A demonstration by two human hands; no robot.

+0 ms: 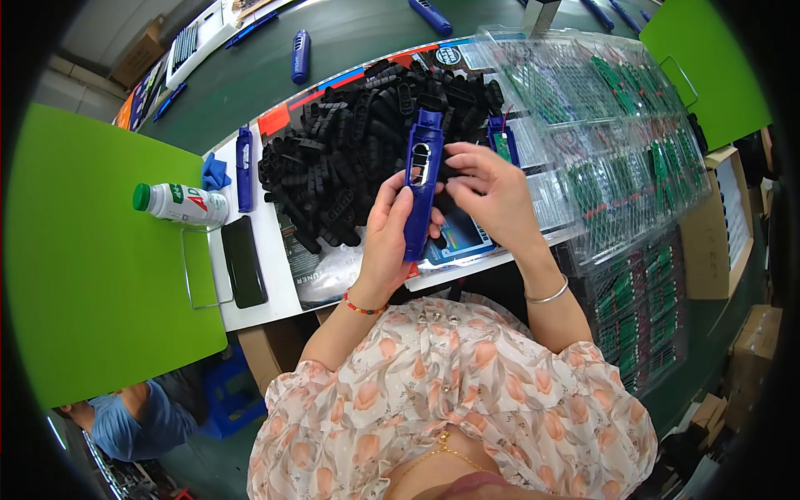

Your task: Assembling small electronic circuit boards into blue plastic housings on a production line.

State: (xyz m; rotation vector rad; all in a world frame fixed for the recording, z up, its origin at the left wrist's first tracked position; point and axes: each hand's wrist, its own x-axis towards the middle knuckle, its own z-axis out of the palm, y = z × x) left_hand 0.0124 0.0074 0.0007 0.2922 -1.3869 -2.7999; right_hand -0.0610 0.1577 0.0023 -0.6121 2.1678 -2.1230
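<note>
My left hand is closed around a long blue plastic casing, held upright with its slotted window facing me. Dark material shows at the top end of the casing. My right hand is beside it on the right, with fingers curled together close to the casing's edge; what they hold, if anything, is hidden. Behind both hands spreads a large heap of black plastic parts. Just past my right hand lies another blue casing with a green circuit board and thin wires in it.
Clear trays of green circuit boards are stacked at the right. On the left are a white bottle, a dark phone, a blue casing and a green panel. More blue casings lie on the green bench behind.
</note>
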